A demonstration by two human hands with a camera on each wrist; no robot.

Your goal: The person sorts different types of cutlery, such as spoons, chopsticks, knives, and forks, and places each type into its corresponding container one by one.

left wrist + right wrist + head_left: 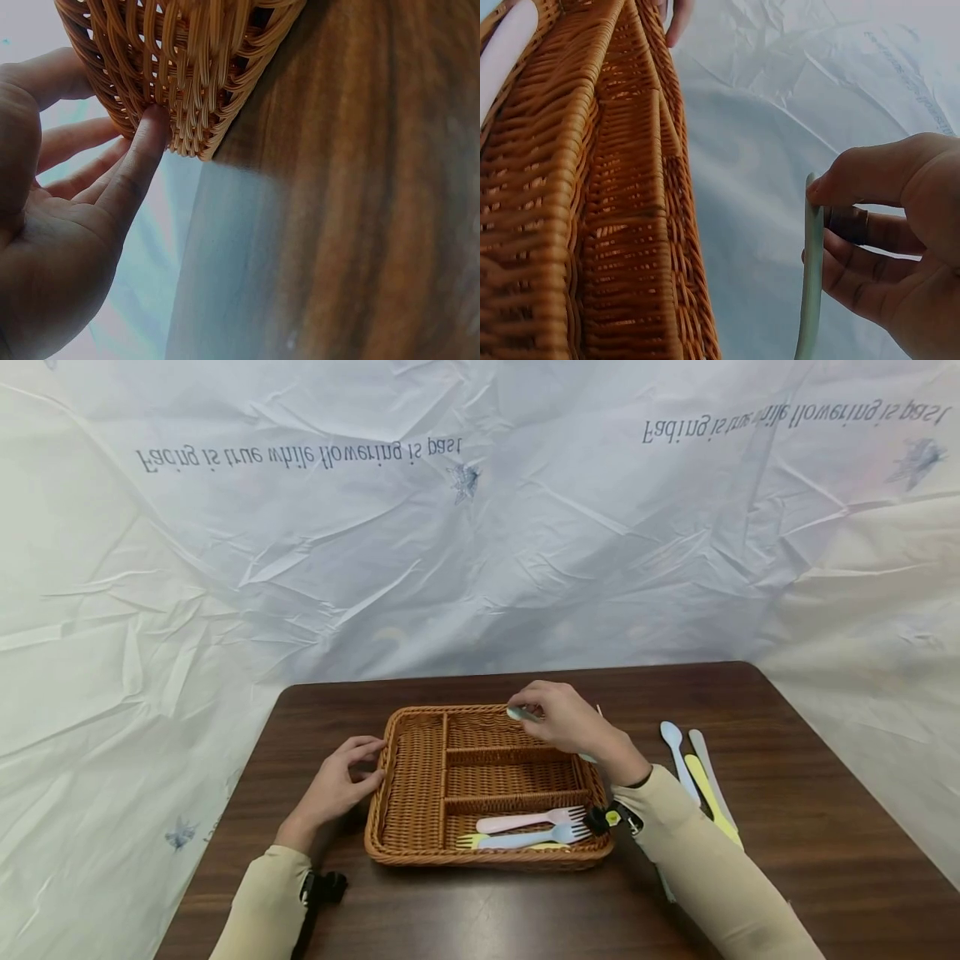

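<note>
My right hand (562,718) pinches a pale green utensil (811,262) between thumb and fingers, over the back right of a divided wicker basket (444,777). The right wrist view shows it nearly edge-on; the rest lies behind the hand, so its kind is unclear. My left hand (337,789) touches the basket's left side, its thumb against the outer weave (187,82). In the front compartment lie a pink fork (517,821), a blue fork (525,838) and a yellow fork (468,841) partly underneath.
To the right on the brown table (480,910) lie a blue spoon (672,739), a yellow utensil (705,785) and a pale grey utensil (708,764). My right forearm partly covers this group. A white printed sheet (480,568) hangs behind the table.
</note>
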